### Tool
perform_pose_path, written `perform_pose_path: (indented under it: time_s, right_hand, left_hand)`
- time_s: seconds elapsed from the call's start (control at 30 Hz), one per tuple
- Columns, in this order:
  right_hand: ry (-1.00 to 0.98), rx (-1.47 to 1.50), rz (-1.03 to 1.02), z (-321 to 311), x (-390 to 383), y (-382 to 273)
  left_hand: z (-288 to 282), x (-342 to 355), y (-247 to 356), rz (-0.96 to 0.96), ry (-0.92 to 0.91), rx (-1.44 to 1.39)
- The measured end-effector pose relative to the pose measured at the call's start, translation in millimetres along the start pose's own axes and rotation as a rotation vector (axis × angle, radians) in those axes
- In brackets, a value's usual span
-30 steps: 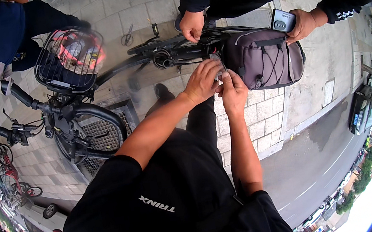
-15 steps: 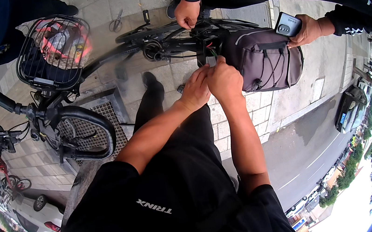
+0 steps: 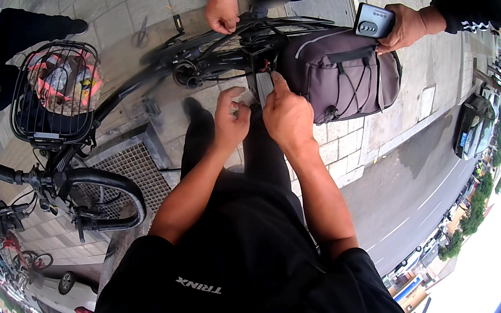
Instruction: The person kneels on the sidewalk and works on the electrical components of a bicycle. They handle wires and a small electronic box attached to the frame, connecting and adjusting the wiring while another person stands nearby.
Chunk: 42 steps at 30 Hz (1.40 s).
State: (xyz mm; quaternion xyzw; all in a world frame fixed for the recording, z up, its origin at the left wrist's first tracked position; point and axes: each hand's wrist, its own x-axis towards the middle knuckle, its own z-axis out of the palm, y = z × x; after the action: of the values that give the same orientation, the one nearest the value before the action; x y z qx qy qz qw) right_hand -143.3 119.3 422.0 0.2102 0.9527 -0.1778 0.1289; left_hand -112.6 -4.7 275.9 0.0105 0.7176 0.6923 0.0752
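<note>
Beside the bicycle (image 3: 128, 93), my right hand (image 3: 289, 114) is closed on a silvery ridged metal box (image 3: 264, 85), its index finger stretched along one side. Red wire (image 3: 265, 64) shows just above the box, at the dark opening by the seat-tube area. My left hand (image 3: 232, 119) is apart from the box, to its left, with the fingers curled in toward the thumb. Whatever may be between those fingers is too small to name. Close to my right hand lies a grey-purple bag (image 3: 348, 77) over the rear of the bicycle.
Another person's hand (image 3: 223, 13) hangs above the bicycle; that person's other hand (image 3: 405, 25) holds a grey phone (image 3: 374, 20) over the bag. The front basket (image 3: 39, 137) carries a pink-edged bundle. Handlebars (image 3: 107, 170) reach over a floor grate (image 3: 130, 178). A second person stands far left.
My left hand has come away from the box and moved left and down. My right hand keeps hold of it. The view has shifted, and the other person's phone has tilted.
</note>
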Motion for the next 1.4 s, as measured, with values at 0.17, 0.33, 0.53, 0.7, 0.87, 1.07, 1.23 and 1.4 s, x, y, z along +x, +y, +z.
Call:
perform_pose_path:
  time_s: [0.17,0.33,0.53,0.7,0.87,1.07,1.23,1.4]
  right_hand:
    - [0.007,-0.015,-0.001,1.2,3.3,-3.2]
    - [-0.057,-0.073,0.016,7.1,4.2,0.0]
    - [-0.121,-0.042,-0.006,10.9,6.5,1.0]
    - [-0.131,-0.015,-0.031,17.1,12.8,-5.1]
    - [-0.085,0.032,-0.078,18.8,7.0,3.2]
    - [-0.066,0.025,-0.073,12.1,0.9,2.7]
    - [-0.021,0.096,-0.051,11.2,2.0,3.0]
    - [-0.022,0.241,0.048,15.8,-4.8,14.3]
  left_hand:
    - [-3.2,58.2,-67.2,-0.453,-0.187,-0.063]
    - [-8.2,98.8,-58.1,-0.044,-0.410,0.456]
    - [-22.3,125.0,-28.9,-0.121,-0.688,0.780]
    - [-10.4,97.4,-65.3,-0.068,-0.516,0.827]
    - [-8.9,99.1,-39.2,-0.184,-0.481,0.793]
    - [-13.6,108.8,-56.0,-0.290,-0.502,0.447]
    - [2.1,109.4,-57.1,-0.851,-0.401,-0.365]
    - [5.2,106.5,-67.1,-0.856,-0.375,-0.410]
